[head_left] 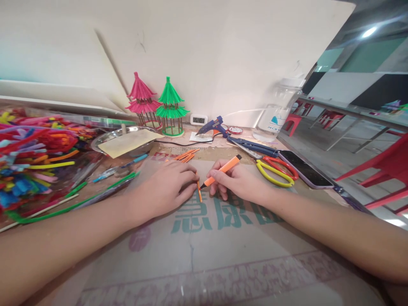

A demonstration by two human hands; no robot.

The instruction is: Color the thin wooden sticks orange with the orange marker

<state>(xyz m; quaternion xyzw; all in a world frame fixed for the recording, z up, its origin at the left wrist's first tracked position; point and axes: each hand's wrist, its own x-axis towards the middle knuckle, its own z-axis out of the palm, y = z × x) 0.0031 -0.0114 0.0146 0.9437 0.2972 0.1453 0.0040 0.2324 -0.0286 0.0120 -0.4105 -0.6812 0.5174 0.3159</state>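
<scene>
My right hand [231,178] is closed around an orange highlighter [223,171], its dark tip pointing down and left at a thin orange stick [199,193]. My left hand [170,185] lies low over the plastic-covered board, fingers bent, with its fingertips holding the upper part of that stick. Just beyond the left hand is a small pile of similar orange sticks [188,156]. To the right of my right hand lie scissors [276,172] with red and yellow handles.
Colourful pipe cleaners [35,157] heap up at the left, near a metal bowl [127,140] with a card on it. At the back stand a pink tower [144,102], a green tower [172,106], a clock [198,119], a glue gun [213,125] and a bottle [274,112]. A phone [304,168] lies right.
</scene>
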